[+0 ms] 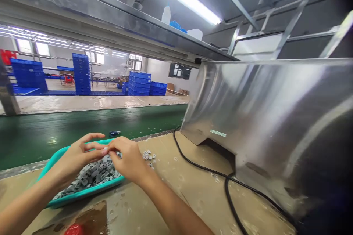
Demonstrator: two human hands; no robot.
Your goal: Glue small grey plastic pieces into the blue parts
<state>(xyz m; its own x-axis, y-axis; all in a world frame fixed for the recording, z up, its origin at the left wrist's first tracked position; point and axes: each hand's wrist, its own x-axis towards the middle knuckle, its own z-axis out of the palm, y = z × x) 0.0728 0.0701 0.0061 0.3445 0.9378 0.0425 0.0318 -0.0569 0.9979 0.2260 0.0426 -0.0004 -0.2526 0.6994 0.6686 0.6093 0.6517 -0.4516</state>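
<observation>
My left hand [78, 153] and my right hand [128, 157] meet fingertip to fingertip above a teal plastic basket [82, 194]. Between them they pinch a small pale plastic piece [106, 148], mostly covered by the fingers. The left thumb and forefinger are on it, while the other left fingers stretch out. My right thumb and fingers close on it from the other side. Below lies a heap of small grey plastic pieces [93, 173] filling the basket. A few similar loose pieces [149, 155] are scattered on the table right of my right hand.
A green conveyor belt [154, 119] runs behind the basket, with a small dark blue tool [114, 133] at its near edge. To the right stands a large metal housing [256, 106]; a black cable [198, 163] crosses the table before it. A red object [74, 229] sits in front.
</observation>
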